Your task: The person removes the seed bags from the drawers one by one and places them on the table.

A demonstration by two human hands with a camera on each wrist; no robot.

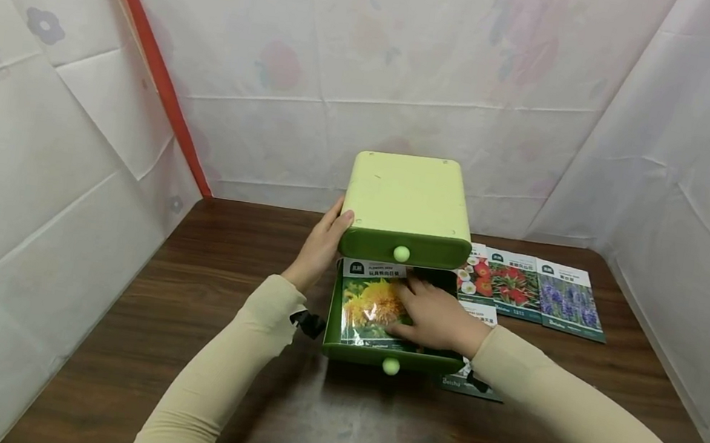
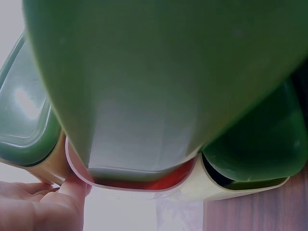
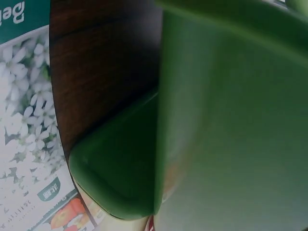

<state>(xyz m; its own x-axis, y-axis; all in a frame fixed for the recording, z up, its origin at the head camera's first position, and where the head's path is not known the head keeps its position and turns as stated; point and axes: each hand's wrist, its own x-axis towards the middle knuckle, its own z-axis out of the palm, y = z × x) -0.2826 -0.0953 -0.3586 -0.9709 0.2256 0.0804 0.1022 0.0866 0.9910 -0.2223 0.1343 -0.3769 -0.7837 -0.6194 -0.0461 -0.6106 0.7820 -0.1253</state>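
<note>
A small cabinet [image 1: 408, 195] with a pale green top and green drawer fronts stands on the table, its middle drawer [image 1: 358, 354] pulled out. Inside that drawer lies a seed packet [image 1: 371, 304] with a yellow flower picture. My right hand [image 1: 439, 319] reaches into the drawer over the packet's right side, fingers spread and partly in shadow. At the cabinet's left side, my left hand [image 1: 318, 246] rests with its thumb near the upper front corner. The left wrist view shows the left hand's fingers [image 2: 41, 204] against the cabinet's edge, beside the pulled-out drawer.
Right of the cabinet, a row of seed packets shows poppies [image 1: 477, 286], red flowers [image 1: 515, 284] and purple flowers [image 1: 567, 302]. A white-flower packet [image 3: 29, 110] lies close beside the drawer. Patterned white sheeting [image 1: 264, 90] hangs behind the brown table [image 1: 198, 291] and along both sides.
</note>
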